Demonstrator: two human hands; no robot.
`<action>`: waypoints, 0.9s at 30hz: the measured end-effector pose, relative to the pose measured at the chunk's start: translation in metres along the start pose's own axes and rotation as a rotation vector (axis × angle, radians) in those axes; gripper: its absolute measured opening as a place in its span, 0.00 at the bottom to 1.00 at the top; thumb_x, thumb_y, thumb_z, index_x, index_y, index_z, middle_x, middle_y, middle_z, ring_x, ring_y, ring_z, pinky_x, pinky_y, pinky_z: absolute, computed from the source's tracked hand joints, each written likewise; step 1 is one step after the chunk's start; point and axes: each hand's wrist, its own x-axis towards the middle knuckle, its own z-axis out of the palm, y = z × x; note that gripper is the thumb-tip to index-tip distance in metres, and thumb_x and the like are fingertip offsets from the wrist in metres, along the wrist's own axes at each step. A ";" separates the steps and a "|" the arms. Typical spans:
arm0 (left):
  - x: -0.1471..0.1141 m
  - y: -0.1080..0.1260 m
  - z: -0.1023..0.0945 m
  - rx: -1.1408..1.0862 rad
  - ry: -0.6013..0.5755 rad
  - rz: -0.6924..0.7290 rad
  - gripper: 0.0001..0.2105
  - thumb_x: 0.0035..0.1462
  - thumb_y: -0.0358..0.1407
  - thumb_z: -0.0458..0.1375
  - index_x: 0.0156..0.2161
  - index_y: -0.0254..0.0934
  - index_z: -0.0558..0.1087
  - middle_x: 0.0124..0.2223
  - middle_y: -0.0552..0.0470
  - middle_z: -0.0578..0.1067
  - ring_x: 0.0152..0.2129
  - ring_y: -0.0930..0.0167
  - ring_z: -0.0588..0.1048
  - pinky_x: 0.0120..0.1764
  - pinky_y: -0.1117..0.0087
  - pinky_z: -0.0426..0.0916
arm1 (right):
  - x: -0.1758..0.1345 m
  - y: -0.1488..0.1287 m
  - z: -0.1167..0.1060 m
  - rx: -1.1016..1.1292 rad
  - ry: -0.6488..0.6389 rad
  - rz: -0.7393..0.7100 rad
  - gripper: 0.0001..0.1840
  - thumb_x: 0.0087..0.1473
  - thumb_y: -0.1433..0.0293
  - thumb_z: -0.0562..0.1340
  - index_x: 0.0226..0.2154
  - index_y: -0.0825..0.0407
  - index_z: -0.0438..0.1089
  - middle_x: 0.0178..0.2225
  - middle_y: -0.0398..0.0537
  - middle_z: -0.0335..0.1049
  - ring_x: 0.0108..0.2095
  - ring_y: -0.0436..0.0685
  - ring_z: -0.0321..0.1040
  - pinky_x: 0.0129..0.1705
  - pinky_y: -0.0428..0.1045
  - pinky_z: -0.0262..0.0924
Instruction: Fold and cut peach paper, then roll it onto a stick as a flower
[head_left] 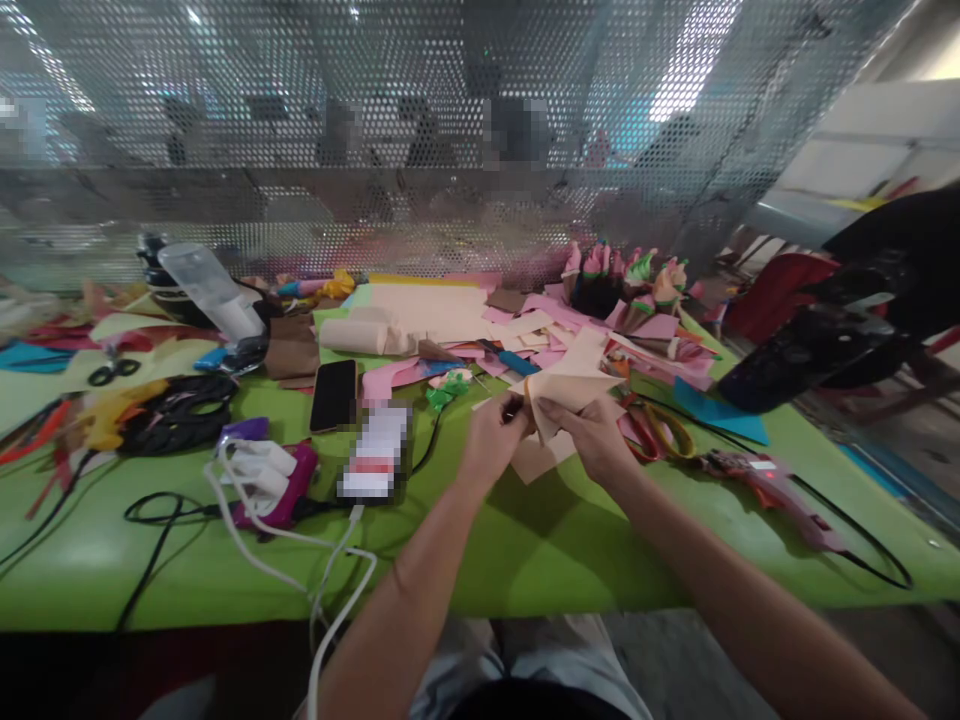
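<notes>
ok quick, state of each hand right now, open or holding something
Left hand: curled at the left edge of the cream sheet; grip cannot be told.
Right hand: closed, holding the cream sheet.

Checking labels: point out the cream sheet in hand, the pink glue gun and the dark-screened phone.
Cream sheet (574, 387), head view: on its flat face.
Pink glue gun (798, 508), head view: on its body.
Dark-screened phone (334, 396), head view: mid-screen.

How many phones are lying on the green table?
2: a dark phone and, nearer the camera, a lit phone, both left of the left hand. Others may be hidden.
</notes>
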 end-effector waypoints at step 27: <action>-0.007 0.008 -0.007 0.397 0.161 0.063 0.05 0.60 0.34 0.56 0.38 0.40 0.76 0.37 0.50 0.80 0.32 0.69 0.77 0.36 0.72 0.66 | -0.010 -0.004 0.003 0.046 -0.107 0.081 0.24 0.30 0.56 0.77 0.30 0.52 0.77 0.29 0.49 0.79 0.29 0.59 0.73 0.34 0.52 0.68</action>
